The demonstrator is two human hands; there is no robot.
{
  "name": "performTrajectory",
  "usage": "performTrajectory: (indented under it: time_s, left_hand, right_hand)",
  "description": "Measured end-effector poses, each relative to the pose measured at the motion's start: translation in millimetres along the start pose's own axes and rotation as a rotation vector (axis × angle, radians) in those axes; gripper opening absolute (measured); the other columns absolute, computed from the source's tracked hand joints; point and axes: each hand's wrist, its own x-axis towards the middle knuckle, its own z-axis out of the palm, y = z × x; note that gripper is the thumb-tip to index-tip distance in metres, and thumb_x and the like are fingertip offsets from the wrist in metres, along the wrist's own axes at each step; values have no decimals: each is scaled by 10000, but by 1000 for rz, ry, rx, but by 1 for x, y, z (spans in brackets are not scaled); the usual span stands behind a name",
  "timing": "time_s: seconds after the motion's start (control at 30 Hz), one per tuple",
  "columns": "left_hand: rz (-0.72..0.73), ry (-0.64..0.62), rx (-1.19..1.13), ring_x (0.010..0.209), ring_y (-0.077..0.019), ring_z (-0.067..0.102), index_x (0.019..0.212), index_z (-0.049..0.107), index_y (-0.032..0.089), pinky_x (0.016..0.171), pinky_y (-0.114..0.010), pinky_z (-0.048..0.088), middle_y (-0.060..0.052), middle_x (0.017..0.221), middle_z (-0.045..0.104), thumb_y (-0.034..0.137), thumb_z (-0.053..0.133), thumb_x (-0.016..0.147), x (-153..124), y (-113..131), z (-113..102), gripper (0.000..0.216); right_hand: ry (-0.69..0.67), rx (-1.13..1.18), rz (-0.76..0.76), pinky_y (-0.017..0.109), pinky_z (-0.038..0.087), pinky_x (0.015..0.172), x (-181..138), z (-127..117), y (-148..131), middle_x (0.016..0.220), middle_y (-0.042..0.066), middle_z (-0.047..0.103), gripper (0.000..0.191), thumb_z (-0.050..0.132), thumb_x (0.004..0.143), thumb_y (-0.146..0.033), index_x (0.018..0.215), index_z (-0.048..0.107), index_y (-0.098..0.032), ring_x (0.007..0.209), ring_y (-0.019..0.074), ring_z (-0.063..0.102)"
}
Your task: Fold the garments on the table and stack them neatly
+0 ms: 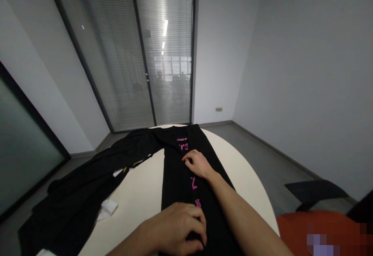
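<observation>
A black T-shirt (176,178) with pink lettering lies lengthwise on a round cream table (140,197), one side folded over so that the print is partly covered. Farther up the shirt, my right hand (199,164) is closed, its thumb and fingertips pinching the cloth by the folded edge. My left hand (179,225) curls near the close end, fingers bent around the same edge; the cloth inside its grip is mostly hidden.
Another heap of black clothing (87,182) covers the table's left side, with white tags (108,207) showing. An orange chair (305,229) with a dark back stands at the right. Glass doors with blinds (163,93) are beyond the table.
</observation>
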Motion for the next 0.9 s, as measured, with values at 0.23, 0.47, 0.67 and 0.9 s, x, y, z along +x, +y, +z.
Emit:
performTrajectory:
  time_s: [0.23, 0.47, 0.67, 0.9]
  left_hand:
    - [41, 26, 10, 1061, -151, 638, 994, 708, 299, 945, -278, 453, 48, 1256, 619, 322, 706, 859, 2, 0, 5, 137]
    - [95, -2, 90, 1017, -145, 631, 950, 695, 281, 935, -302, 460, 49, 1275, 610, 434, 672, 874, 4, 0, 11, 172]
    - [96, 7, 162, 1453, -354, 290, 1374, 513, 284, 1175, -546, 275, -69, 1588, 343, 497, 640, 875, 6, 3, 7, 558]
    - [10, -56, 9, 1503, -340, 198, 1582, 164, 241, 1230, -581, 104, -118, 1612, 294, 528, 633, 847, 5, 1, 4, 918]
  right_hand:
    - [7, -10, 69, 284, 456, 848, 1, 1, 1, 868, 16, 717, 150, 609, 842, -275, 879, 751, -240, 941, 190, 600]
    - [-34, 48, 103, 267, 453, 804, -1, 4, 8, 881, 21, 686, 155, 627, 797, -222, 920, 719, -233, 926, 181, 591]
    - [-68, 57, 72, 292, 453, 870, 0, 5, 10, 901, 36, 677, 181, 615, 795, -190, 947, 711, -215, 984, 191, 575]
    - [-44, -95, 97, 448, 282, 1145, -5, 12, 14, 1540, 82, 399, 629, 591, 861, -309, 1472, 453, -254, 1411, 270, 315]
